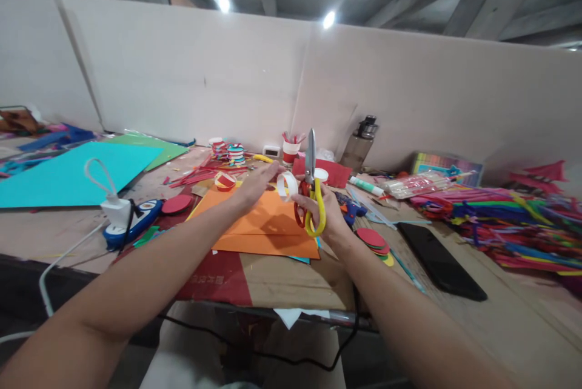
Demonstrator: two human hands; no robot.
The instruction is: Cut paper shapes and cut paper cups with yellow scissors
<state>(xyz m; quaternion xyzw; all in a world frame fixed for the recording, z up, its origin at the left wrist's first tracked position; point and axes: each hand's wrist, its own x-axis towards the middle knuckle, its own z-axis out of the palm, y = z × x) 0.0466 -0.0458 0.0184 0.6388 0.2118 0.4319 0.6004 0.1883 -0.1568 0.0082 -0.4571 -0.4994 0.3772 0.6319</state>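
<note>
My right hand [330, 212] grips a pair of scissors [316, 207] with yellow and red handles, the metal blades pointing up. A white paper ring [280, 187] stands between my hands, against the fingertips of my right hand. My left hand [261, 183] is just left of the ring with its fingers stretched out; whether it touches the ring I cannot tell. Below both hands lie orange sheets [268, 245] on the cardboard. Behind the scissors is a round white object [322, 173], partly hidden.
Leftward are a turquoise sheet [68, 174], a blue power strip [140, 222] and red discs [176, 204]. Striped paper rings [236, 155] and a cup [291, 151] stand behind. A bottle [359, 146], glue stick [366, 186], phone [441, 262] and pipe cleaners [504, 225] are rightward.
</note>
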